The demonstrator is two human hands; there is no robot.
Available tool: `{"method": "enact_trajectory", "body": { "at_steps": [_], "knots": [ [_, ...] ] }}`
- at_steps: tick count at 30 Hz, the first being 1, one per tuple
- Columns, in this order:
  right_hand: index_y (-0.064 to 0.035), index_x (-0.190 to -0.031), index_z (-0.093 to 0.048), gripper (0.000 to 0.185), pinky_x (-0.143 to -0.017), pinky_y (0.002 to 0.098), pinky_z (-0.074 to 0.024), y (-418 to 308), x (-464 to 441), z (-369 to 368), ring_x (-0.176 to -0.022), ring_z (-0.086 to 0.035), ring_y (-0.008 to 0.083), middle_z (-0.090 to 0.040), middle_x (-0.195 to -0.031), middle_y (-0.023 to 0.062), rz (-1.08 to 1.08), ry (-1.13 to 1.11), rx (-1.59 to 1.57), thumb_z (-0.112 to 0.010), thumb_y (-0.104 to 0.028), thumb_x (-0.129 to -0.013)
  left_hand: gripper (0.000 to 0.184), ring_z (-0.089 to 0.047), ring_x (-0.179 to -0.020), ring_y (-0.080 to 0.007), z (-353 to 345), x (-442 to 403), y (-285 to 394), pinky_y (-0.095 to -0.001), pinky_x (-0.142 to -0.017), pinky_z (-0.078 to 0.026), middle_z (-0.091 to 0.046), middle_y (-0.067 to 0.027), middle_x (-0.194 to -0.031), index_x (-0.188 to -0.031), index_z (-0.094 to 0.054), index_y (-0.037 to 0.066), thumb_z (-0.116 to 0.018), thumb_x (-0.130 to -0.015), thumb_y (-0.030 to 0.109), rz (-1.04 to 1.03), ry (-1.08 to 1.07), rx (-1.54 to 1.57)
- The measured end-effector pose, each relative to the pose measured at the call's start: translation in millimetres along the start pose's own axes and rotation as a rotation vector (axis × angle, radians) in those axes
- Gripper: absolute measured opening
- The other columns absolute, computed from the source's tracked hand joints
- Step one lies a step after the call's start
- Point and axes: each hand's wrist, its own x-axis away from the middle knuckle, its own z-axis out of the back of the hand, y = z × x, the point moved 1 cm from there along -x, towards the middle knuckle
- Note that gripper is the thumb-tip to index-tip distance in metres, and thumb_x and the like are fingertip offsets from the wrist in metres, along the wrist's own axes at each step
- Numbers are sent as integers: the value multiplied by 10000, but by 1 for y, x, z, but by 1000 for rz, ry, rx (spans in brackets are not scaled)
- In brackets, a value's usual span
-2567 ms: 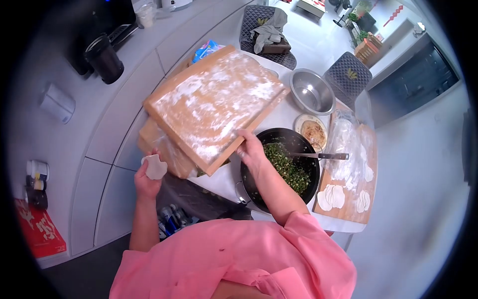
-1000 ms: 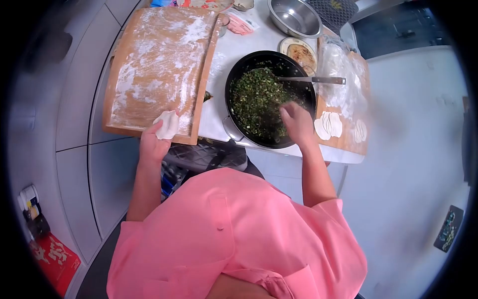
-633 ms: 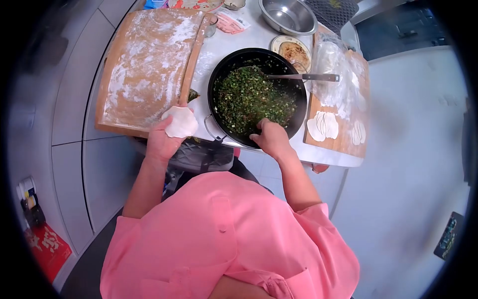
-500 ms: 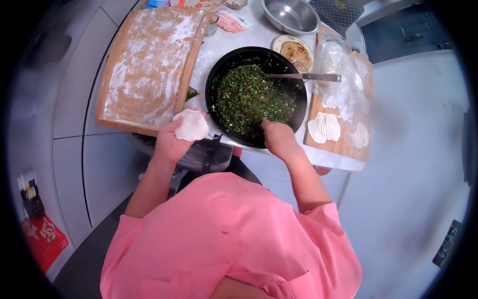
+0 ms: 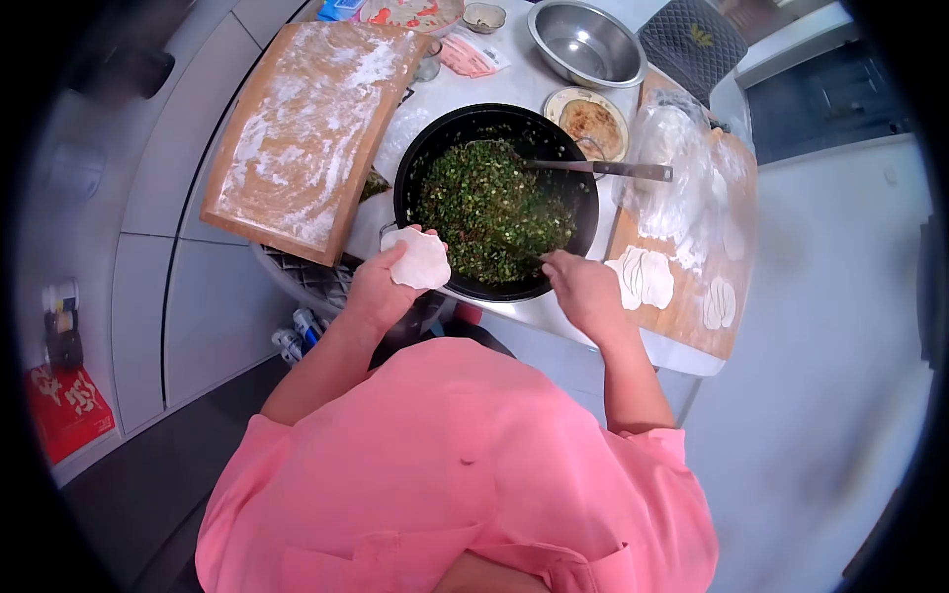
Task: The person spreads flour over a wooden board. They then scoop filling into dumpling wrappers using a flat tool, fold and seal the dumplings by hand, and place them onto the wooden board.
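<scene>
White table [image 5: 506, 91] with black pan [image 5: 407, 168]. Pan's near-left rim: left hand [image 5: 383, 289], thumb and fingers loosely holding dough round [image 5: 419, 261], best kept level, edge clean; near-right rim: right hand [image 5: 588, 298], fingers curled, grip unclear; beyond pan: steel bowl [image 5: 593, 61].

There are two hands [image 5: 384, 289] [image 5: 591, 295], one held dough round [image 5: 420, 261], two clusters of dough rounds [image 5: 645, 279] [image 5: 720, 303], two wooden boards [image 5: 306, 128] [image 5: 684, 318], one black pot [image 5: 435, 140], one long-handled utensil [image 5: 633, 171], one steel bowl [image 5: 591, 42], one plate [image 5: 561, 102] and one flatbread [image 5: 590, 127].
</scene>
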Motion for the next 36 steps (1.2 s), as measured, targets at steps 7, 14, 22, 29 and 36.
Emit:
{"method": "enact_trajectory", "body": {
  "at_steps": [7, 14, 22, 29, 36],
  "knots": [
    [-78, -925, -627, 150, -661, 400, -485, 17, -27, -63, -777, -609, 318, -637, -859, 129, 130, 125, -203, -543, -157, -829, 352, -490, -1107, -390, 13, -1, -16, -521, -954, -388, -463, -237, -1216, -1229, -363, -46, -358, -932, 142, -27, 71, 264],
    [-77, -938, -632, 177, -674, 429, -475, -5, -24, -87, -767, -602, 351, -633, -803, 151, 7, -71, -257, -520, -188, -858, 370, -578, -989, -182, 25, 1, -6, -281, -874, -454, -612, -110, -1082, -1151, -533, -18, -605, -792, 32, 37, 206, 451],
    [12, -889, -629, 157, -527, 234, -372, 19, -42, -104, -558, -436, 68, -520, -628, -11, -324, -332, -939, -525, -105, -869, 356, -532, -1073, -292, 28, -6, -2, -449, -911, -431, -523, -171, -1169, -1198, -429, -44, -478, -884, 116, 66, 393, 284],
    [-5, -909, -619, 132, -498, 196, -307, 10, -50, -91, -549, -384, 45, -475, -634, -44, -445, -368, -1171, -544, -106, -869, 321, -551, -1048, -263, 23, -13, 7, -424, -896, -452, -528, -137, -1149, -1204, -426, -5, -431, -927, 158, -33, 456, 186],
    [-18, -968, -634, 172, -514, 228, -355, -12, -36, -54, -547, -422, 74, -507, -641, -27, -257, -127, -1115, -541, -128, -874, 333, -552, -1038, -260, -2, -29, 18, -414, -886, -461, -527, -133, -1152, -1199, -435, -4, -392, -942, 204, 79, 314, 41]
  ]
}}
